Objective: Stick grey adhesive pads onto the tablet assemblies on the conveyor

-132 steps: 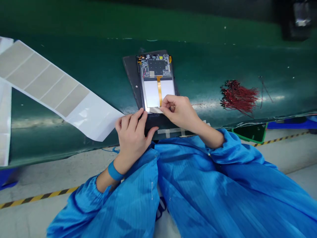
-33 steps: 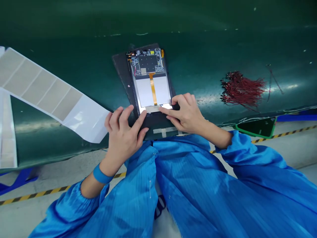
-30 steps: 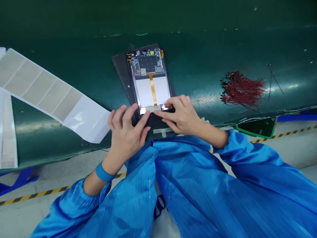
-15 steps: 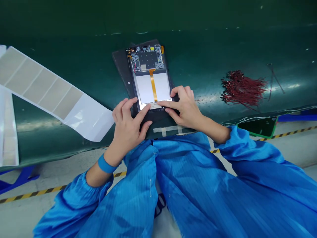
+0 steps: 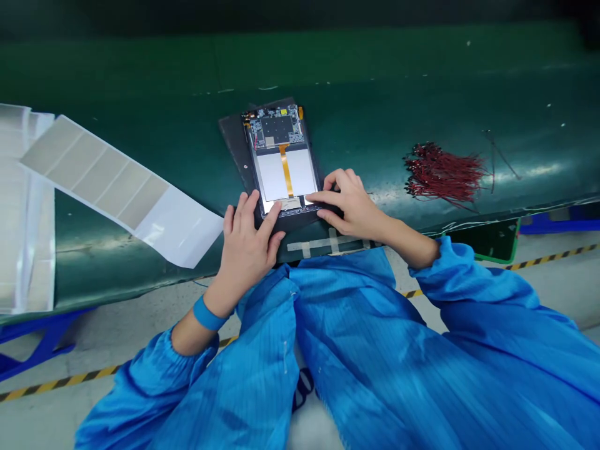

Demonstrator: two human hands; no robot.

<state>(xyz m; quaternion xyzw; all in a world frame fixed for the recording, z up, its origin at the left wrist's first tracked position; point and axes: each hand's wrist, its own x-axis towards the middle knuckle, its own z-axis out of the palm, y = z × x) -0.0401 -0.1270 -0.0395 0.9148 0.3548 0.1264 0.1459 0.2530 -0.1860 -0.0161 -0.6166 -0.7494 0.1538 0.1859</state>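
Note:
An opened tablet (image 5: 300, 172) lies on a dark pad (image 5: 229, 134), its circuit board (image 5: 276, 130) at the far end. An orange flat cable (image 5: 285, 172) runs down over its pale middle to a small light strip (image 5: 290, 204) at the near end. My left hand (image 5: 246, 240) rests at the near left corner, fingers apart, index fingertip touching the left end of the strip. From the right, my right hand (image 5: 349, 203) reaches its stretched index finger onto the near right part of the tablet. Its thumb is apart, near the lower right corner, and nothing shows in its grasp.
A sheet of grey rectangular stickers (image 5: 107, 175) slants across the left of the green bench (image 5: 365, 125), beside more sheets (image 5: 40, 250). A bundle of dark red wires (image 5: 443, 174) lies at the right. Clear tape strips (image 5: 319, 244) cross the bench's front edge.
My right index finger has shifted from the strip's middle to the tablet's near right part. My left index finger stays at the strip's left end. The camera view has moved a little.

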